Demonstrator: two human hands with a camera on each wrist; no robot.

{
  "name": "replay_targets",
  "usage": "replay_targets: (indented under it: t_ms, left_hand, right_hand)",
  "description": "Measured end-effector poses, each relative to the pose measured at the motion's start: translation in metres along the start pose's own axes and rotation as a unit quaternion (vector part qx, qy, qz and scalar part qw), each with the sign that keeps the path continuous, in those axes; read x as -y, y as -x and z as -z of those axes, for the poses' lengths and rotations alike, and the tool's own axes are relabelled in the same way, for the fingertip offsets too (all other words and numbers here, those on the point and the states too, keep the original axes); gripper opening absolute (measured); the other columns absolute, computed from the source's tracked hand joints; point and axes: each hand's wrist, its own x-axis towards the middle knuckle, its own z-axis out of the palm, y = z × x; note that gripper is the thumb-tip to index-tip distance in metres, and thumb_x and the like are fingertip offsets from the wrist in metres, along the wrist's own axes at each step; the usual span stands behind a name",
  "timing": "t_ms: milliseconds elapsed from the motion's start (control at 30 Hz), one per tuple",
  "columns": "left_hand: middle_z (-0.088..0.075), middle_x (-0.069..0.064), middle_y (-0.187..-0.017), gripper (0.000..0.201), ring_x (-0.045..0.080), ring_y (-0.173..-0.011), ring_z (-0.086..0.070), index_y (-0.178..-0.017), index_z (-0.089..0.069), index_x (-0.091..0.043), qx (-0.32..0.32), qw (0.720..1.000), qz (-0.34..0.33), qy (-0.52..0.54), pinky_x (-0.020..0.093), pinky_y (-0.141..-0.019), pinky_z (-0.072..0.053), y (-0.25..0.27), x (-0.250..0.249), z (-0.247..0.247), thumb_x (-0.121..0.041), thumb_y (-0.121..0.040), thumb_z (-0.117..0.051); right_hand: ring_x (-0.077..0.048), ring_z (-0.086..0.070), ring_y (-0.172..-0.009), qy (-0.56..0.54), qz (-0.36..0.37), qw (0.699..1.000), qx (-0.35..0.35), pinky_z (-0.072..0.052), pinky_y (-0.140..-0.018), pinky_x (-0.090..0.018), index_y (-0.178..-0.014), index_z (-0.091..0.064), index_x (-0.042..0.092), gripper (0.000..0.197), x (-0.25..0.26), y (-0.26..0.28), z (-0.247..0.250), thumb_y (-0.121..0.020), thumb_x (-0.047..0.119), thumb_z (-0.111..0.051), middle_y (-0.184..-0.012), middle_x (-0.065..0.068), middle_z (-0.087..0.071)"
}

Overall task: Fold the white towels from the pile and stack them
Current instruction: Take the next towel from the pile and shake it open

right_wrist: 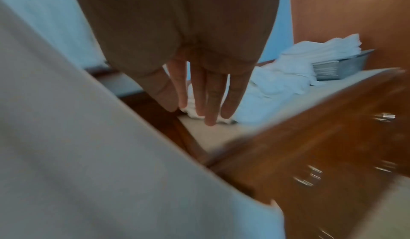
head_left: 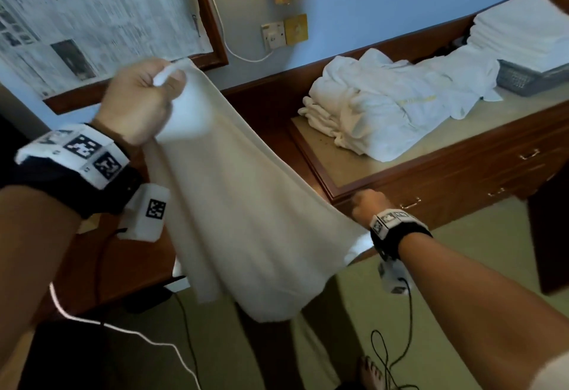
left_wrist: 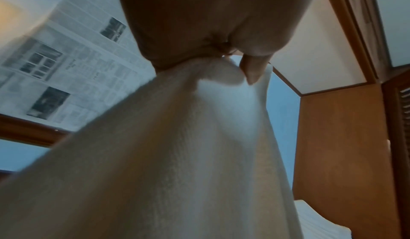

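We see one towel (head_left: pixel 246 205) stretched in the air across the middle of the head view, running from upper left down to lower right, its loose end hanging toward the floor at bottom centre. The left hand (head_left: pixel 140 103), at upper left, has its fingers curled around one corner, with a tuft of cloth poking out above the fist; the left wrist view shows the same corner bunched under the palm, one fingertip (left_wrist: pixel 252 74) pressed into the fabric. The right hand (head_left: pixel 368 206), at centre right, meets the towel's lower edge. In the head view it looks closed on the cloth, but the right wrist view shows four fingers (right_wrist: pixel 210 100) straight and apart, with the towel (right_wrist: pixel 99 155) filling the lower left of that frame, so we cannot tell whether it grips.

To the right, on the cabinet (head_left: pixel 431 174), lies one loose pile (head_left: pixel 385 106) of white towels. Behind it, at upper right, one folded stack (head_left: pixel 523 29) sits on one grey basket (head_left: pixel 523 77). We count three drawer handles (head_left: pixel 409 203) on the cabinet front.

At upper left hangs one wooden-framed board (head_left: pixel 92 20) covered in newsprint. Two wall plates (head_left: pixel 284 32) sit at top centre. Each wrist carries one band with printed markers (head_left: pixel 83 149).
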Motion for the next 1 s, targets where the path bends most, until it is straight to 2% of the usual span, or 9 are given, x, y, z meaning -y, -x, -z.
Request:
replay_targets:
  t_ms: [67, 167, 267, 333, 433, 533, 700, 833, 1000]
  left_hand:
    - [-0.051, 0.001, -0.072, 0.029, 0.007, -0.064, -0.045, -0.075, -0.058, -0.012, 0.029, 0.999, -0.019, 0.002, 0.022, -0.060, -0.036, 0.002, -0.010, -0.021, -0.022, -0.103, -0.054]
    - [-0.049, -0.010, -0.067, 0.031, -0.003, -0.058, -0.045, -0.070, -0.057, -0.027, 0.066, 0.998, -0.019, -0.005, 0.019, -0.060, -0.035, 0.002, -0.021, -0.045, -0.018, -0.101, -0.058]
    - [-0.058, -0.010, -0.073, 0.023, 0.000, -0.068, -0.051, -0.077, -0.063, -0.028, 0.089, 0.996, -0.026, 0.003, 0.024, -0.067, -0.040, 0.001, -0.033, -0.057, -0.023, -0.099, -0.060]
    - [-0.056, -0.012, -0.069, 0.019, -0.001, -0.064, -0.049, -0.079, -0.065, -0.025, 0.082, 0.996, -0.027, 0.007, 0.025, -0.066, -0.039, -0.003, -0.038, -0.056, -0.026, -0.098, -0.062]
    - [-0.050, -0.017, -0.055, 0.024, 0.002, -0.055, -0.042, -0.072, -0.062, -0.028, 0.048, 0.999, -0.006, 0.021, 0.032, -0.064, -0.033, -0.008, -0.043, -0.047, -0.029, -0.096, -0.061]
    - [-0.053, -0.015, -0.059, 0.023, 0.011, -0.061, -0.048, -0.067, -0.061, -0.033, -0.001, 0.999, 0.022, 0.029, 0.038, -0.064, -0.036, -0.008, -0.055, -0.039, -0.041, -0.087, -0.052]
    - [-0.049, -0.007, -0.063, 0.026, 0.016, -0.063, -0.047, -0.067, -0.052, -0.017, -0.105, 0.992, 0.030, 0.071, 0.036, -0.067, -0.038, -0.004, -0.058, -0.037, -0.037, -0.084, -0.054]
    - [-0.038, 0.007, -0.060, 0.046, 0.018, -0.056, -0.037, -0.065, -0.035, -0.010, -0.104, 0.987, 0.020, 0.121, 0.034, -0.061, -0.031, 0.012, -0.045, -0.056, -0.033, -0.095, -0.061]
    - [-0.035, 0.007, -0.063, 0.042, 0.017, -0.059, -0.033, -0.067, -0.039, -0.001, -0.091, 0.982, 0.030, 0.165, 0.027, -0.059, -0.029, 0.031, -0.039, -0.099, -0.015, -0.099, -0.062]
  right_hand:
    - [-0.026, -0.065, -0.110, -0.121, 0.111, 0.985, -0.044, -0.051, -0.098, -0.036, -0.120, -0.069, 0.018, 0.034, 0.048, 0.004, 0.029, -0.087, 0.016, -0.061, -0.120, -0.005, -0.070]
    - [-0.016, -0.066, -0.107, -0.313, 0.292, 0.903, -0.034, -0.051, -0.099, -0.037, -0.123, -0.066, 0.017, 0.036, 0.120, 0.024, 0.086, -0.087, 0.015, -0.069, -0.116, 0.002, -0.069]
    - [-0.018, -0.066, -0.101, -0.389, 0.412, 0.824, 0.005, -0.054, -0.091, -0.031, -0.119, -0.065, 0.003, 0.030, 0.167, 0.047, 0.138, -0.089, 0.008, -0.069, -0.110, -0.013, -0.069]
    - [-0.011, -0.061, -0.084, -0.356, 0.451, 0.818, -0.022, -0.051, -0.078, -0.023, -0.103, -0.068, -0.002, 0.016, 0.182, 0.056, 0.159, -0.091, 0.008, -0.068, -0.093, -0.013, -0.068]
    - [0.004, -0.048, -0.062, -0.322, 0.482, 0.814, -0.040, -0.039, -0.062, -0.011, -0.079, -0.065, 0.013, 0.014, 0.193, 0.058, 0.176, -0.093, 0.011, -0.067, -0.070, 0.008, -0.058]
    - [0.001, -0.050, -0.063, -0.306, 0.500, 0.808, -0.061, -0.041, -0.063, -0.016, -0.083, -0.069, 0.008, 0.017, 0.202, 0.056, 0.189, -0.095, 0.018, -0.065, -0.071, 0.004, -0.061]
    - [-0.006, -0.060, -0.070, -0.296, 0.533, 0.786, -0.097, -0.049, -0.067, -0.022, -0.085, -0.072, 0.019, 0.016, 0.220, 0.049, 0.218, -0.097, 0.019, -0.061, -0.078, 0.002, -0.069]
    - [-0.008, -0.060, -0.067, -0.275, 0.545, 0.778, -0.148, -0.050, -0.066, -0.029, -0.082, -0.073, 0.016, 0.019, 0.228, 0.043, 0.240, -0.095, 0.018, -0.060, -0.073, 0.001, -0.068]
    - [0.003, -0.058, -0.069, -0.287, 0.536, 0.772, -0.185, -0.045, -0.071, -0.022, -0.085, -0.070, 0.025, 0.017, 0.219, 0.035, 0.268, -0.095, 0.016, -0.061, -0.074, 0.017, -0.064]
